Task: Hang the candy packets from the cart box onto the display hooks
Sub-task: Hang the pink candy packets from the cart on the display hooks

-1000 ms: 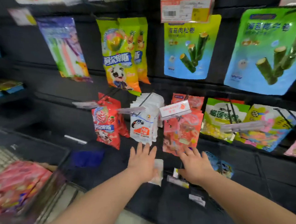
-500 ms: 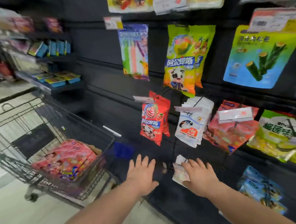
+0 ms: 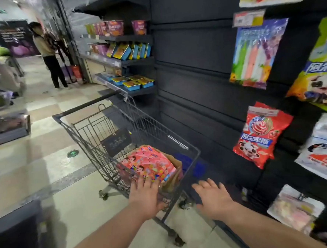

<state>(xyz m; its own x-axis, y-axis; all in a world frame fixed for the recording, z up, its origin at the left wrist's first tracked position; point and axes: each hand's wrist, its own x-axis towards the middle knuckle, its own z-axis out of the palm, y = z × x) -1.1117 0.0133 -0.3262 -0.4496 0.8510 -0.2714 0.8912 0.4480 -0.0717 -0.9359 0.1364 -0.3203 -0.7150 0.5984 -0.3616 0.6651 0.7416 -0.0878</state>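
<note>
Bare forearms nearest, both reaching forward. Left hand (image 3: 146, 195): fingers straight and spread, holding nothing, fingertips over the near end of the candy packets (image 3: 148, 164); touching or hovering, cannot tell. Right hand (image 3: 213, 198): also spread and empty, just right of the cart (image 3: 92, 144), low at the foot of the display.

Pink packets lie stacked flat in the cardboard box (image 3: 177, 162) inside the cart basket; plenty left.

Change over the last 1 s: the 2 hands were low on the display wall beside small white packets. The view has since swung left and both hands have come off the wall toward the cart. Reads as a return trip; the next step is likely gripping a fresh packet.

Further right, a red lollipop packet (image 3: 262, 135) and a blue packet (image 3: 256, 54) hang on the black panel; the hooks themselves are hard to make out. Beyond, shelves (image 3: 141, 61) of boxed goods. Far down the aisle, a person (image 3: 48, 52) stands.
</note>
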